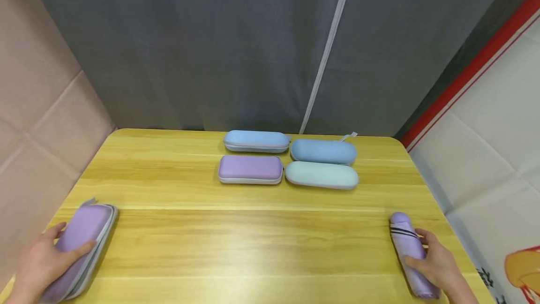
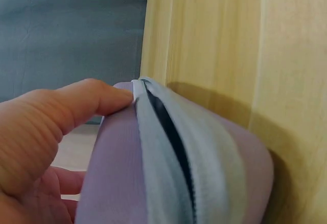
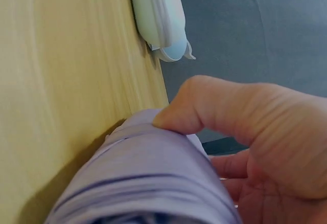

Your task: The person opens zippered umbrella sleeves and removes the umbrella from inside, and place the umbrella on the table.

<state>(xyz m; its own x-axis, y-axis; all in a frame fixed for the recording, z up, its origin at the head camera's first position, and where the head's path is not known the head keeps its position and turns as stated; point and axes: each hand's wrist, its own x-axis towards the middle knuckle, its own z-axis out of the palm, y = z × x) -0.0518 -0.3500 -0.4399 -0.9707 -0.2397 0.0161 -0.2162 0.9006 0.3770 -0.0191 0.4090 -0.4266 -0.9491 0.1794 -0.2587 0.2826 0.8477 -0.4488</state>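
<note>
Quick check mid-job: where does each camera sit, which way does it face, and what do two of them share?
Head: worn on the head, facing forward and down over the wooden table to the gray curtain; left hand and right hand show.
Left wrist: on that wrist, facing the held purple zippered case; thumb and fingers show.
Right wrist: on that wrist, facing the folded lilac umbrella; thumb and fingers show.
Shared: head and right wrist both show the umbrella and mint case.

Bare left hand point(image 1: 47, 258): gripping, lower left!
Left thumb point(image 2: 84, 97): stretched forward!
Bare right hand point(image 1: 439, 259): gripping too!
Right thumb point(image 3: 204, 101): bent!
</note>
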